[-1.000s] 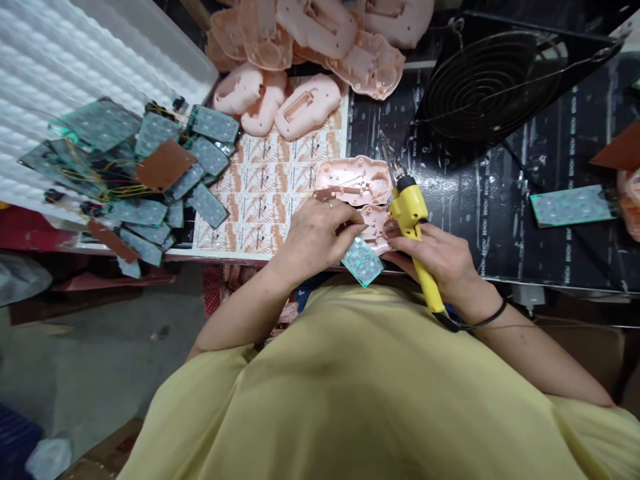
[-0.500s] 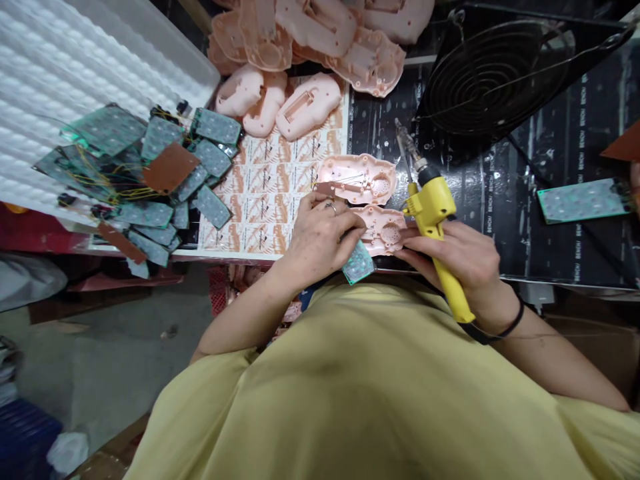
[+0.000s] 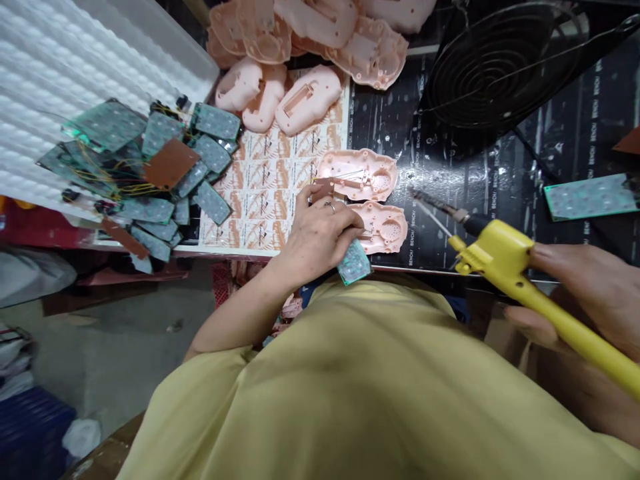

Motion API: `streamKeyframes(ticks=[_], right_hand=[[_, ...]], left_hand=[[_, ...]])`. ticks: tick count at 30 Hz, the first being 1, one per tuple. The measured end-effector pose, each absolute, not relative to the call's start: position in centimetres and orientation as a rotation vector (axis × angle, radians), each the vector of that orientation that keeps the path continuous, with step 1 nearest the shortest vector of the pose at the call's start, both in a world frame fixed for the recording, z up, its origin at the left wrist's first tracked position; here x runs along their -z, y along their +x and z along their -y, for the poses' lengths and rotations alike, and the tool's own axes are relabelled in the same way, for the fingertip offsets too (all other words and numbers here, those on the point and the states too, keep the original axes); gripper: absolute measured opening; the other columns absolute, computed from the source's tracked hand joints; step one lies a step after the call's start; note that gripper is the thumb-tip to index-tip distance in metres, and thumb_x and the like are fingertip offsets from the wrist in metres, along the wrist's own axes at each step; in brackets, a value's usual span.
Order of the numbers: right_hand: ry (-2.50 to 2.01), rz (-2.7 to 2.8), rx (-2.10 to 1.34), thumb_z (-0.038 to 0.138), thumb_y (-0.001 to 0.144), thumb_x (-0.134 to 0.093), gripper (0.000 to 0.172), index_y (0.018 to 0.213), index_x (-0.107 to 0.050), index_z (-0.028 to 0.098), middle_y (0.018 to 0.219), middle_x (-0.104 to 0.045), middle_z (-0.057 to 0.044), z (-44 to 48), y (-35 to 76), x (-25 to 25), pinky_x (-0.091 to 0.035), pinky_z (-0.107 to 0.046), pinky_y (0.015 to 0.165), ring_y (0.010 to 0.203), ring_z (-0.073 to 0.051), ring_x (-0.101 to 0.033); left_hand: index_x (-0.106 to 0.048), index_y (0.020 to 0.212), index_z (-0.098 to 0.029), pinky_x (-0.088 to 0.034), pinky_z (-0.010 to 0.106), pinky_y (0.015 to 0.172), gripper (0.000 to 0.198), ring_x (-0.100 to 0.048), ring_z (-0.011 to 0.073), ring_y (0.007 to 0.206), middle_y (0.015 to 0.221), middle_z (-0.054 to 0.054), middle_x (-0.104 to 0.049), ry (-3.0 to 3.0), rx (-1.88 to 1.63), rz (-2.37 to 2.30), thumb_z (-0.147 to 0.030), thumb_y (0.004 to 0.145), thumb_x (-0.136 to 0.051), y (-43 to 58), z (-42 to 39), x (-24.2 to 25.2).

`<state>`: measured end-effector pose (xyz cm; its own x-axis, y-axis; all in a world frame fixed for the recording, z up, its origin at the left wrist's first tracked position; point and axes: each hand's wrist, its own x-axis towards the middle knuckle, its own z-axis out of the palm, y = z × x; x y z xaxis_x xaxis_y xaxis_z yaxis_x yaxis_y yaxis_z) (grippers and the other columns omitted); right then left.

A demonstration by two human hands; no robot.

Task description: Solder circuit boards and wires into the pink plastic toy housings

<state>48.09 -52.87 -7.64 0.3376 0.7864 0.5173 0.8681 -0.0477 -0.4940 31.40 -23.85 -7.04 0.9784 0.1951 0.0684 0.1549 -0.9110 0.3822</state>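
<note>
Two pink plastic shells lie one above the other near the table edge, the upper shell [image 3: 383, 180] with thin wires across it and the lower shell [image 3: 393, 228] right below. My left hand [image 3: 323, 230] rests over their left ends, its fingers closed on a small green circuit board [image 3: 355, 262] that sticks out over the edge. A brown board [image 3: 325, 189] lies by its fingertips. At the right my right hand [image 3: 590, 293] is wrapped round a yellow soldering gun [image 3: 505, 257], whose dark tip points left, apart from the shells.
Green circuit boards [image 3: 213, 157] with wires are heaped at the left by a white foam tray [image 3: 100, 53]. More pink shells [image 3: 310, 100] are piled at the back. A black round fan grille [image 3: 500, 73] stands back right, near another green board [image 3: 590, 197].
My right hand has moved away from the shells to the right with the soldering gun, which now lies more level and nearer the camera. My left hand has barely moved.
</note>
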Motion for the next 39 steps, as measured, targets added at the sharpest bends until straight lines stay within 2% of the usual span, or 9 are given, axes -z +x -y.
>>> streamKeyframes(ticks=[3, 7, 9, 14, 19, 24, 31, 35, 39], right_hand=[[-1.666, 1.543, 0.114, 0.021, 0.085, -0.075, 0.067, 0.147, -0.05, 0.024, 0.085, -0.073, -0.007, 52.3, 47.6, 8.0, -0.063, -0.03, 0.073, 0.083, -0.02, -0.073], [-1.564, 1.619, -0.013, 0.005, 0.073, -0.081, 0.077, 0.143, -0.054, 0.02, 0.089, -0.075, -0.006, 51.9, 46.9, 8.6, -0.065, -0.029, 0.076, 0.083, -0.02, -0.073], [-1.518, 1.634, 0.003, 0.003, 0.069, -0.082, 0.071, 0.135, -0.059, 0.017, 0.091, -0.076, -0.006, 51.9, 46.8, 8.9, -0.066, -0.029, 0.079, 0.084, -0.019, -0.074], [-1.521, 1.698, -0.043, 0.006, 0.071, -0.083, 0.043, 0.108, -0.066, 0.017, 0.09, -0.075, -0.006, 51.4, 47.0, 9.0, -0.065, -0.027, 0.083, 0.087, -0.018, -0.074], [-1.54, 1.76, -0.008, 0.011, 0.077, -0.081, 0.037, 0.107, -0.063, 0.02, 0.091, -0.075, -0.004, 51.2, 47.1, 8.5, -0.065, -0.027, 0.082, 0.086, -0.016, -0.073], [-1.662, 1.68, -0.075, 0.02, 0.09, -0.07, 0.014, 0.103, -0.064, 0.02, 0.089, -0.073, -0.006, 52.3, 47.1, 8.0, -0.061, -0.028, 0.087, 0.093, -0.014, -0.071], [-1.645, 1.707, -0.107, 0.021, 0.089, -0.07, 0.013, 0.101, -0.065, 0.018, 0.093, -0.073, -0.006, 51.9, 47.0, 8.5, -0.061, -0.029, 0.086, 0.095, -0.014, -0.071], [-1.538, 1.748, -0.052, 0.016, 0.083, -0.076, 0.021, 0.101, -0.065, 0.017, 0.09, -0.074, -0.005, 51.5, 47.4, 8.6, -0.062, -0.026, 0.084, 0.089, -0.013, -0.072], [-1.63, 1.654, -0.097, 0.028, 0.095, -0.064, 0.007, 0.097, -0.066, 0.021, 0.089, -0.074, -0.003, 52.2, 47.7, 8.6, -0.062, -0.027, 0.085, 0.089, -0.013, -0.073]], left_hand=[[-0.071, 0.081, -0.022, -0.032, 0.054, 0.11, 0.018, -0.062, 0.0228, 0.087, 0.079, 0.002, -0.071, 2.775, -0.165, -0.236, -0.029, 0.092, -0.057, 31.5, 23.9, 7.2], [-0.07, 0.08, -0.022, -0.034, 0.054, 0.107, 0.019, -0.06, 0.0227, 0.086, 0.078, 0.003, -0.069, 2.805, -0.169, -0.227, -0.029, 0.092, -0.057, 31.5, 23.9, 7.4], [-0.071, 0.08, -0.021, -0.035, 0.053, 0.106, 0.02, -0.059, 0.0226, 0.084, 0.077, 0.004, -0.068, 2.809, -0.169, -0.227, -0.029, 0.091, -0.056, 31.6, 23.9, 7.4], [-0.071, 0.077, -0.022, -0.035, 0.053, 0.105, 0.021, -0.057, 0.0224, 0.083, 0.073, 0.003, -0.065, 2.807, -0.15, -0.235, -0.028, 0.091, -0.056, 31.9, 24.1, 7.3], [-0.07, 0.076, -0.022, -0.036, 0.052, 0.105, 0.02, -0.057, 0.0222, 0.083, 0.072, 0.003, -0.064, 2.832, -0.162, -0.228, -0.027, 0.09, -0.056, 32.0, 24.2, 7.3], [-0.068, 0.076, -0.021, -0.038, 0.05, 0.104, 0.022, -0.058, 0.0213, 0.082, 0.072, 0.003, -0.064, 2.865, -0.194, -0.183, -0.029, 0.092, -0.055, 32.0, 24.1, 7.4], [-0.069, 0.077, -0.02, -0.038, 0.049, 0.103, 0.022, -0.057, 0.0199, 0.082, 0.073, 0.002, -0.065, 2.892, -0.203, -0.161, -0.026, 0.091, -0.054, 32.0, 24.0, 7.5], [-0.069, 0.077, -0.02, -0.038, 0.049, 0.104, 0.021, -0.058, 0.0199, 0.083, 0.073, 0.002, -0.065, 2.905, -0.211, -0.147, -0.027, 0.091, -0.055, 32.0, 24.0, 7.6], [-0.07, 0.076, -0.02, -0.038, 0.049, 0.104, 0.022, -0.058, 0.0202, 0.083, 0.072, 0.002, -0.065, 2.909, -0.217, -0.147, -0.026, 0.091, -0.055, 32.0, 24.0, 7.6]])
